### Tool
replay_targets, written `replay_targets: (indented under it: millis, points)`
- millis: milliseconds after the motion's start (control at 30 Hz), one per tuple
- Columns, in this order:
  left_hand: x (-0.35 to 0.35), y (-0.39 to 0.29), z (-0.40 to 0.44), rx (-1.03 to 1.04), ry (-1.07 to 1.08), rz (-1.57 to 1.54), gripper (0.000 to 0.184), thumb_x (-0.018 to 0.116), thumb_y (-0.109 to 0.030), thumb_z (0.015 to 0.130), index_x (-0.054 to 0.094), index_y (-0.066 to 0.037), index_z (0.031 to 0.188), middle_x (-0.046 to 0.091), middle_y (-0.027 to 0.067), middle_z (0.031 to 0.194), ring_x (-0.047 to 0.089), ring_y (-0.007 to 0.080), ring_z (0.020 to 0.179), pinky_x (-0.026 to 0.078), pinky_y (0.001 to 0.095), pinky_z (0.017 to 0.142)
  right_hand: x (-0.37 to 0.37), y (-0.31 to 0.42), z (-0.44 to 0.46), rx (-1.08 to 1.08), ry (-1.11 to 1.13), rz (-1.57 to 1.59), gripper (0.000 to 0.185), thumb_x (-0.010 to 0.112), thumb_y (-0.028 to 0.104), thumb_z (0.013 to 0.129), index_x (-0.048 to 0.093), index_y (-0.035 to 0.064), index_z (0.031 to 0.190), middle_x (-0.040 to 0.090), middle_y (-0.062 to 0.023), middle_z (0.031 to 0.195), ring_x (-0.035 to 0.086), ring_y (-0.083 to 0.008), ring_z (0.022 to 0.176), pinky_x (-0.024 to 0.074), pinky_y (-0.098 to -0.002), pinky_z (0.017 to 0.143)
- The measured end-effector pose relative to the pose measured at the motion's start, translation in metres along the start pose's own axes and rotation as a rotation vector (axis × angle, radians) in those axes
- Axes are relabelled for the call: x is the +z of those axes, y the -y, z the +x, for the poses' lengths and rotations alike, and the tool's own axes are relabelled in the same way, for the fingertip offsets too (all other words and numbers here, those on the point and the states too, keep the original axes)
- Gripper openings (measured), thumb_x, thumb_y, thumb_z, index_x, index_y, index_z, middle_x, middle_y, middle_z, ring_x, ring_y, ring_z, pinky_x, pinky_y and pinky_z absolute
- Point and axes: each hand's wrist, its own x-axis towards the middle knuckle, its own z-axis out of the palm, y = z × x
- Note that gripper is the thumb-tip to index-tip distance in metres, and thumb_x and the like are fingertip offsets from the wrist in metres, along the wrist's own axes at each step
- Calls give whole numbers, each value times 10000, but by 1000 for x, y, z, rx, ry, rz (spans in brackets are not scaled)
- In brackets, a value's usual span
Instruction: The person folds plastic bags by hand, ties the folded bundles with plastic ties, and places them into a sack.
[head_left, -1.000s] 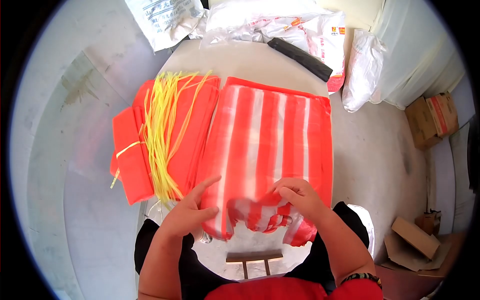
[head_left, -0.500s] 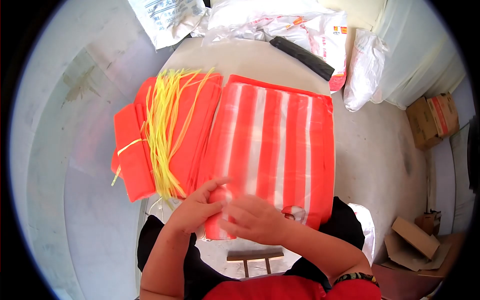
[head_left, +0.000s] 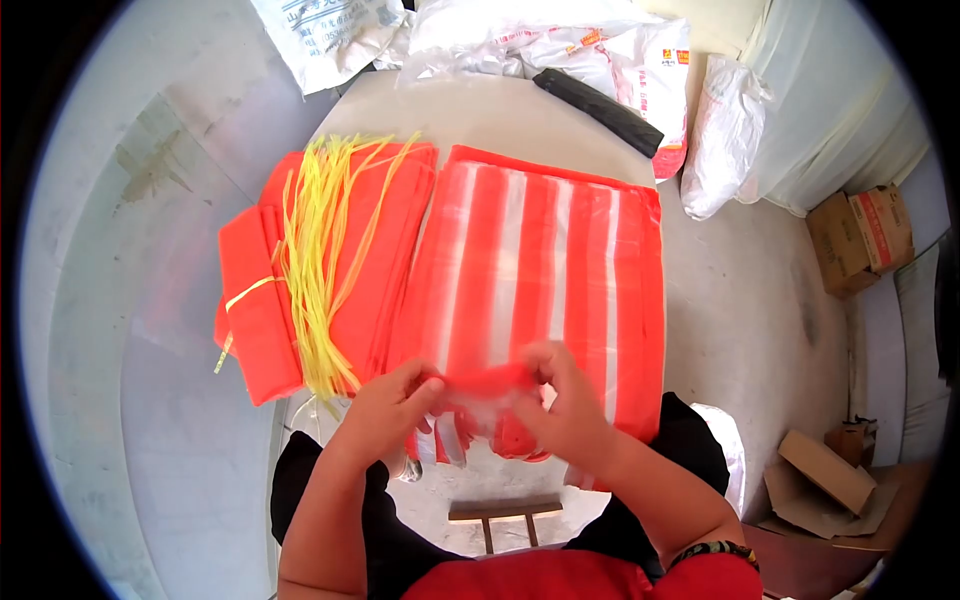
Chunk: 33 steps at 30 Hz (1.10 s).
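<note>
A stack of red-and-clear striped plastic bags [head_left: 535,250] lies in front of me. At its near end, my left hand [head_left: 392,408] and my right hand [head_left: 568,402] pinch a raised red edge of the top bag, one at each side. That lifted strip is blurred between them. To the left, folded red bags [head_left: 385,230] lie in a pile, with a bunch of yellow ties [head_left: 325,270] across them. A folded red bundle [head_left: 258,300] beside the ties has a yellow tie around it.
A black roll [head_left: 600,110] lies at the table's [head_left: 450,108] far side, near white printed sacks [head_left: 560,45]. Another white sack [head_left: 725,140] stands to the right. Cardboard boxes [head_left: 865,235] sit on the right, with an opened carton [head_left: 825,485] nearer me. A small wooden stool [head_left: 505,508] is below.
My right hand has moved right and up, away from my left. The near edge of the top bag is now lifted and stretched between both hands.
</note>
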Motion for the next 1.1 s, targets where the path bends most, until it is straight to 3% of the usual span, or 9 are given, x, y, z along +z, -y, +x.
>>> replay_targets:
  millis: [200,300,400,500,600,700,800,1000,1100]
  points:
    - [13,-6,14,104,-249,432,362,780,-321,933,676,-30,1123,745,130,812,745,306,774,550,419,692,-43,-3,14,440,217,-93,315,674,25,958,568,-1,1255,616,-35,923,562,-96,795,494,-295,724]
    - [21,-11,19,150,-321,576,358,782,-342,928,667,-45,1090,731,114,780,731,331,762,544,446,681,-52,-15,12,399,254,-190,345,646,162,976,598,40,1296,694,-141,955,679,-229,797,558,-379,754]
    - [27,-10,23,169,-349,700,373,788,-363,921,669,-60,1105,727,104,773,728,334,758,542,464,677,-55,-11,14,471,259,-186,331,652,165,968,627,34,1271,690,-137,918,693,-229,793,564,-388,757]
    - [31,-11,26,193,-380,821,383,800,-366,912,670,-70,1118,711,91,735,725,328,744,548,465,678,-55,-13,13,460,272,-160,292,672,85,973,637,-24,1241,654,-56,872,607,-120,774,516,-313,706]
    - [36,-27,24,141,-389,814,388,841,-280,863,700,-59,1148,733,128,875,722,344,842,559,439,738,-55,-19,13,403,297,-257,300,677,120,975,656,-7,1246,684,-82,870,641,-154,776,533,-333,712]
    - [42,-21,27,434,-354,843,405,845,-200,831,712,-65,1189,737,126,1064,706,325,975,566,429,824,-58,-11,17,452,348,-340,361,662,226,965,665,31,1269,761,-172,1004,746,-326,905,576,-419,828]
    - [54,-18,37,845,-94,713,417,829,-115,802,726,-74,1204,722,104,1189,679,310,1049,570,423,889,-59,-6,18,434,367,-376,367,666,230,956,667,38,1269,765,-163,991,744,-330,910,575,-423,824]
    - [74,-23,42,918,-15,843,375,765,-43,795,755,-87,1166,728,73,1233,673,288,1045,575,395,914,-62,-12,11,215,342,-609,293,697,232,946,688,63,1185,717,-118,975,707,-340,894,560,-470,764]
    - [73,-24,41,926,-8,839,377,750,-36,777,764,-96,1150,727,69,1233,670,280,1047,573,388,918,-69,-18,0,-131,289,-742,218,710,218,945,691,89,1119,669,-77,948,681,-306,895,559,-435,733]
